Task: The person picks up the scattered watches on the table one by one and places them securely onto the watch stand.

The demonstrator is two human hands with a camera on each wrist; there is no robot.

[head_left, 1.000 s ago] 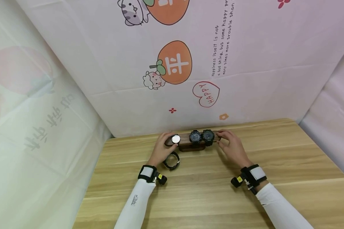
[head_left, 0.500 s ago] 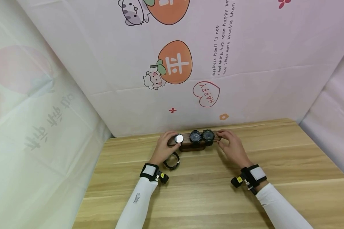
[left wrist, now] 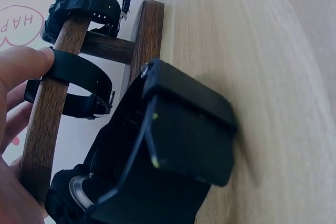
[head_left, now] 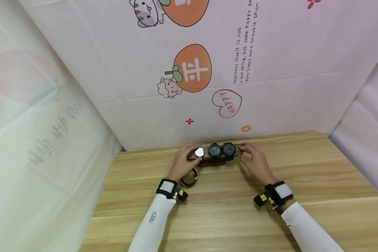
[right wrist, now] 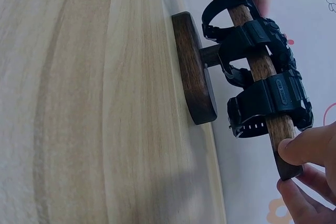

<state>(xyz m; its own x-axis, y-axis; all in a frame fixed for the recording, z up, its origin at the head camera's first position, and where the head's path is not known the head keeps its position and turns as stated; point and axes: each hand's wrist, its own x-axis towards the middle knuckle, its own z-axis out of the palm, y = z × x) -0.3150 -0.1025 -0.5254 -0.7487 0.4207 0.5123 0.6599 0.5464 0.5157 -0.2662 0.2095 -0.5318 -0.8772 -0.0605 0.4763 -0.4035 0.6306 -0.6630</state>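
A dark wooden watch stand [head_left: 212, 163] with a T-shaped bar stands at the back of the table. My left hand [head_left: 180, 164] pinches a thin-strapped black watch [head_left: 199, 152] with a bright, reflecting face, looped around the bar's left part; its thumb lies on the strap [left wrist: 79, 69]. Two bulky black watches [head_left: 214, 150] [head_left: 229, 149] sit on the bar to the right of it. At the bar's right end, my right hand [head_left: 257, 164] grips the wood between thumb and fingers. The fingers behind the bar are partly hidden.
Another black watch [head_left: 193, 181] rests on the wooden table [head_left: 220, 210] just below my left hand, partly covered by it. Behind the stand rises a white printed cloth [head_left: 145, 119], close to the table's back edge. Cloth also hangs at both sides.
My left hand has slid the bright-faced watch rightwards along the bar, closer to the two bulky watches. The right hand has stayed at the bar's end.
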